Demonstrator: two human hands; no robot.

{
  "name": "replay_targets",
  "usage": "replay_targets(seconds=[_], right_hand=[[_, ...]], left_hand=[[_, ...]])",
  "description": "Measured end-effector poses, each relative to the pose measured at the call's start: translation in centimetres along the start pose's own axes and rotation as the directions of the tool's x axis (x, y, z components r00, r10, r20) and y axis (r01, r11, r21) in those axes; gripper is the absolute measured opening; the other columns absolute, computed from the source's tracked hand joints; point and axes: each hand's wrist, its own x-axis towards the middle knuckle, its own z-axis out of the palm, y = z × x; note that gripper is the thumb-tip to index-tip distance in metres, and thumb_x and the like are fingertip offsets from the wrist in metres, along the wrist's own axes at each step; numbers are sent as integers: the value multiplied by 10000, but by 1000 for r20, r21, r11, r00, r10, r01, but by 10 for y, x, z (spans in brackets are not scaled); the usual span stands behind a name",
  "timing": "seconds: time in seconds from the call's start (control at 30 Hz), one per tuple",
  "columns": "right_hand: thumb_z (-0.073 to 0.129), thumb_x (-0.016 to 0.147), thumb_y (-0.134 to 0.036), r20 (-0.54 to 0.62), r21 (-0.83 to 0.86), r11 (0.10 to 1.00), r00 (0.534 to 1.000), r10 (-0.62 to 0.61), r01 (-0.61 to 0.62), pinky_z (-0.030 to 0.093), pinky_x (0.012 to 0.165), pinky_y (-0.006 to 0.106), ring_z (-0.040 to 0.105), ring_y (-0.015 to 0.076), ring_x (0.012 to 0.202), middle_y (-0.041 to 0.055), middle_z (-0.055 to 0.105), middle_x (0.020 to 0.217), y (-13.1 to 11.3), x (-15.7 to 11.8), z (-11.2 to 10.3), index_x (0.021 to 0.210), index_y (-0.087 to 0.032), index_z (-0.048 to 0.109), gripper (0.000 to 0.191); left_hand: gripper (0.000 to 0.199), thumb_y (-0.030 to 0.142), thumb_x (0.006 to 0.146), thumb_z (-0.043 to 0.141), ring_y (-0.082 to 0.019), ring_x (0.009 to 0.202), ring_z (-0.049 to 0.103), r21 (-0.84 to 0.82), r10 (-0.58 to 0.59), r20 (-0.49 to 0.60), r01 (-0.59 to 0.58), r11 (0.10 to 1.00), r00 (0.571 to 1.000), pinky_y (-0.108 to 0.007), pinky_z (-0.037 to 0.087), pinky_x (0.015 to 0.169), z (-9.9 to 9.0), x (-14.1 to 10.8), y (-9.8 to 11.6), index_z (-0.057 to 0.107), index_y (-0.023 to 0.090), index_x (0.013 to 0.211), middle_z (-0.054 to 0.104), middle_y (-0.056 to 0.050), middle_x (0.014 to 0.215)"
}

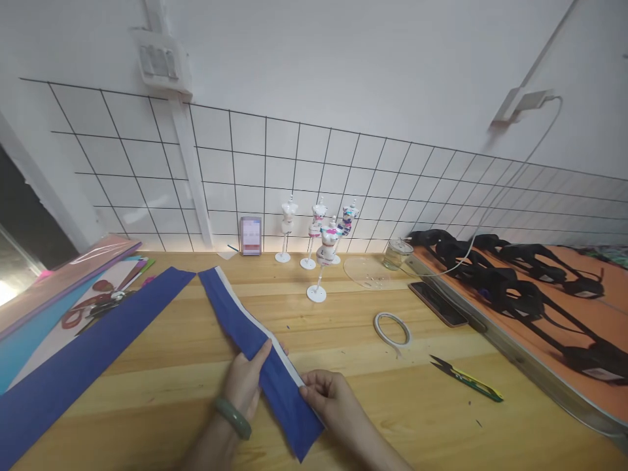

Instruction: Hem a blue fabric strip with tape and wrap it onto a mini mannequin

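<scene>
A blue fabric strip (229, 313) with a white band along its right edge lies slanted across the wooden table. My left hand (244, 381), with a green bangle on the wrist, is closed around the middle of the strip, thumb on top and fingers partly hidden beneath. Near the lower end, my right hand (328, 396) pinches the white-banded edge between thumb and fingers. A second, longer blue strip (98, 350) lies flat to the left.
Small dress forms (324, 252) and a phone (251, 236) stand at the back. Rightward are a tape roll (377, 328), yellow-green snips (466, 379), a dark phone (437, 304), a glass jar (396, 255) and black straps. Red-handled scissors (93, 306) lie left.
</scene>
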Motion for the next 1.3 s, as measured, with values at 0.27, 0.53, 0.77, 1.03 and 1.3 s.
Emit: replay_targets(seconds=[0.27, 0.53, 0.77, 1.03, 1.3], right_hand=[[692, 560, -621, 25, 117, 993, 1000, 5, -8, 408, 554, 253, 562, 140, 532, 14, 618, 581, -10, -1, 1, 758, -142, 678, 518], [782, 509, -504, 25, 136, 989, 998, 50, -53, 362, 493, 208, 495, 83, 445, -7, 603, 528, -3, -2, -6, 771, -112, 676, 483], [800, 512, -442, 55, 108, 990, 995, 85, -90, 413, 496, 216, 571, 117, 464, 22, 642, 541, 0, -4, -8, 770, -119, 704, 425], [785, 522, -477, -28, 115, 993, 999, 15, -12, 434, 536, 238, 569, 117, 484, -1, 622, 533, 6, -2, -8, 762, -123, 666, 443], [745, 545, -503, -61, -39, 999, 998, -1, -1, 462, 531, 256, 607, 150, 506, 20, 643, 560, 8, -5, -6, 801, -123, 655, 467]], left_hand=[[334, 320, 471, 830, -186, 588, 625, 90, -94, 124, 83, 992, 988, -293, 501, 580, 2, -14, 2, 663, 107, 667, 699, -59, 628], [286, 323, 507, 807, -144, 543, 581, 67, -74, 37, 72, 995, 997, -257, 476, 534, 0, -13, 5, 640, 152, 664, 657, 10, 574], [305, 347, 517, 798, -133, 532, 558, 69, -57, 4, 56, 996, 998, -245, 459, 519, -3, -11, 9, 641, 149, 687, 643, 15, 573], [305, 336, 500, 811, -181, 558, 601, 181, -124, 152, 96, 979, 980, -303, 480, 567, -1, -16, 6, 634, 138, 649, 660, -22, 584], [312, 358, 510, 803, -182, 635, 617, 216, -77, 111, 52, 975, 991, -295, 494, 622, -6, -13, 1, 648, 148, 681, 685, -16, 645]])
